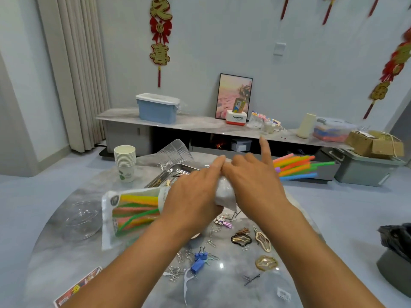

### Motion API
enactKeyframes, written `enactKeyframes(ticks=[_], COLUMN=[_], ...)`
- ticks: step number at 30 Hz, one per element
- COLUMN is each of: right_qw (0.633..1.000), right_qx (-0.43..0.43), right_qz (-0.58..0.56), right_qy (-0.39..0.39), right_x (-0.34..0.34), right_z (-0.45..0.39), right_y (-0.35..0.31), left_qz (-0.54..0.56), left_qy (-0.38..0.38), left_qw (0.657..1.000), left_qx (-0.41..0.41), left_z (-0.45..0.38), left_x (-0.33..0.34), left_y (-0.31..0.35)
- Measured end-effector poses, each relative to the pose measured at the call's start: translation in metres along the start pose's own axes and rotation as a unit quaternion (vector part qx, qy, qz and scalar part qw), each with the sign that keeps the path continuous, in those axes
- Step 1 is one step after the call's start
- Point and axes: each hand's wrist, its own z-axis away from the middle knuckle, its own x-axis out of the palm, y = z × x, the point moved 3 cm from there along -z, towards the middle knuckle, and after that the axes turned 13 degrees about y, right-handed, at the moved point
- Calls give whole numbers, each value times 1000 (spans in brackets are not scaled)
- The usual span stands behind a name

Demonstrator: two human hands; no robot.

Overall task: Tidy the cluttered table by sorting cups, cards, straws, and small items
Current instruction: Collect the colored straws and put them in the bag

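Now we are gripping the bag of straws with both hands above the middle of the table. Our left fingers are lying together along the crumpled clear middle of the bag, the left hand curling over it, while our right hand is clamping the same stretch from the other side, its forefinger sticking straight up. Coloured straws are poking out beyond the right hand, past the table's far right edge; the sealed end of the bag, with more straws inside, is pointing toward the left edge.

Under our wrists small things are lying scattered toward the near edge: paper clips, blue binder clips, a white floss pick, gold hair clips and a black hairpin. A card is lying at the near left edge. A clear lid is resting by the left edge. At the far left edge a stack of paper cups is standing upright, with a metal tray and a clear plastic cup lying on its side just beside it.
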Motion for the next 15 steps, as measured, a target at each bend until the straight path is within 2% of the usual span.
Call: enactKeyframes(ticks=[3, 6, 8, 10, 13, 15], right_qw=[997, 973, 936, 896, 804, 754], right_qx=[41, 73, 122, 189, 268, 308], right_qz=[26, 9, -49, -140, -356, -433], right_qy=[64, 218, 327, 378, 394, 387], right_x=[-20, -41, -54, -57, -51, -48], right_z=[-4, -5, -4, -3, -2, 0], right_y=[4, 15, 27, 39, 49, 52], left_qz=[91, 220, 276, 326, 384, 402], left_qy=[14, 12, 13, 11, -5, -23], left_qw=[988, 946, 920, 898, 875, 873], left_qx=[-122, -236, -277, -295, -294, -274], left_z=[-7, -9, -11, -11, -8, -6], left_x=[-15, -20, -20, -18, -15, -11], left_y=[-2, -12, -18, -18, -9, -1])
